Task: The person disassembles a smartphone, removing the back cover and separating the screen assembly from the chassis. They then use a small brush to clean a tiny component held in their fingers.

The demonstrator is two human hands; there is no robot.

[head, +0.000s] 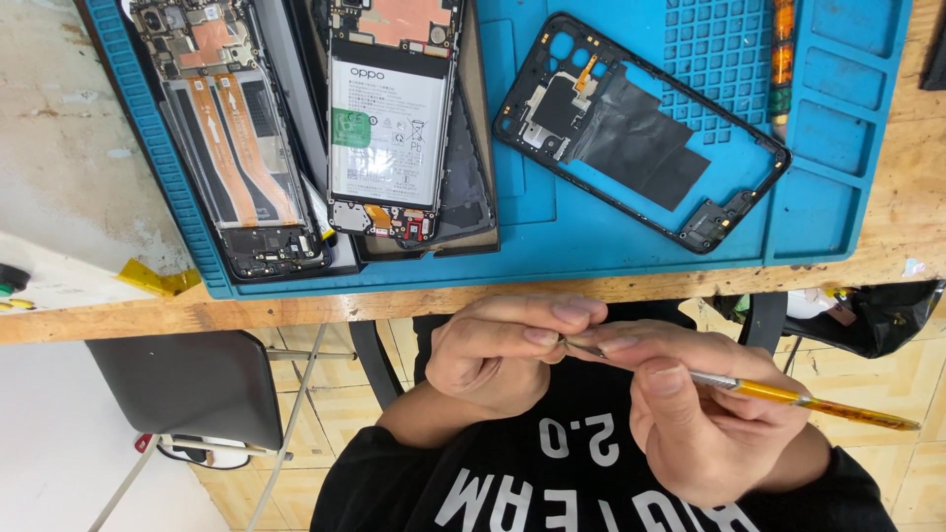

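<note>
Upper left of the frame: an opened phone (232, 148) lies on the blue mat (552, 246), its back off, orange flex strips running down its length and no battery to be seen in it. Just to its right a second phone (394, 118), also stripped of its back, shows a white battery (387, 133) still seated. Upper centre-right, a black frame (641, 133) with dark shielding lies tilted on the mat, apart from both phones. By the look of things the teardown is well advanced, with the backs removed and the inner frame lifted out, while the seated battery and boards suggest work remains.

Lower centre, below the edge of the wooden bench (916, 227), the left hand (493, 360) is curled tight, fingertips pinched together around something too small to make out. Just to its right, the right hand (690, 414) grips a yellow-handled tool (788, 396) like a pen, thumb on top; the metal tip meets the left fingertips, while the handle slants off toward the lower right of the frame. Both hands are held close to the person's black shirt (552, 473), well apart from the phones on the mat above. Whatever small part is being worked on is hidden inside the left hand's pinch. At the far right edge, a black bag (877, 315) hangs below the bench.
</note>
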